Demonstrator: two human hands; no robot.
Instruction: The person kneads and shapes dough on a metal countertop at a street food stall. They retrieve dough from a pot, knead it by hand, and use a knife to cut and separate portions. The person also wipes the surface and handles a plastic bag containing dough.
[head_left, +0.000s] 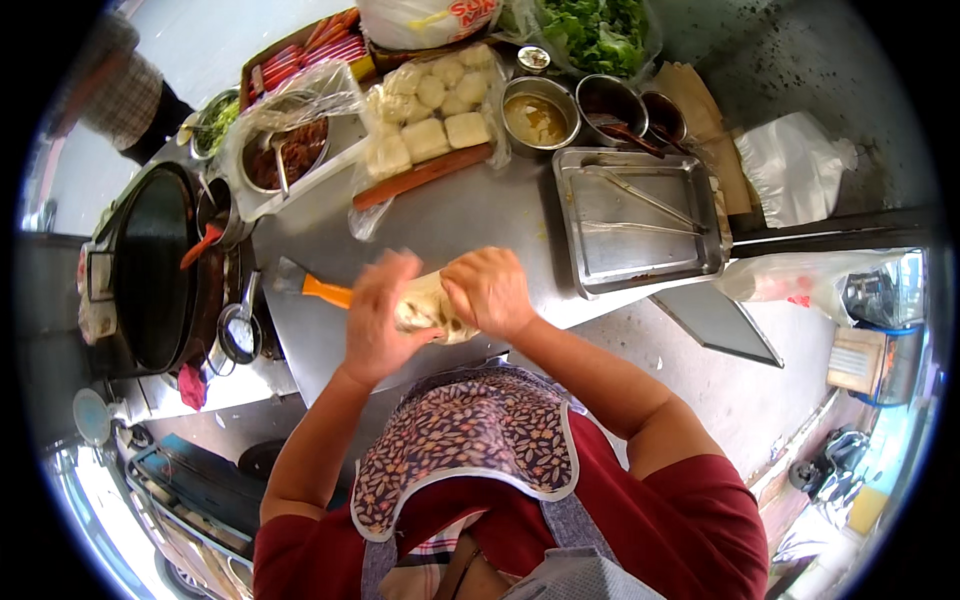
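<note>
A lump of pale dough (431, 309) with dark specks or hollows is between my hands, over the near edge of the steel worktop (330, 360). My right hand (491, 291) is curled over the dough's right side, fingers bent onto it. My left hand (382, 315), blurred, stands at its left side with the fingers raised and the thumb near the dough's front. A scraper with an orange handle (327, 290) lies just left of my left hand, its handle end hidden. Further back, dough pieces (435, 112) lie under clear plastic, beside a reddish wooden rolling pin (421, 176).
At right is a steel tray (568, 225) with tongs (645, 196). Behind stand metal pots (541, 146), and lettuce (596, 30) in a bag. A bowl of meat filling (262, 169) stands back left. A large black griddle (154, 262) is far left; a person (124, 97) stands beyond it.
</note>
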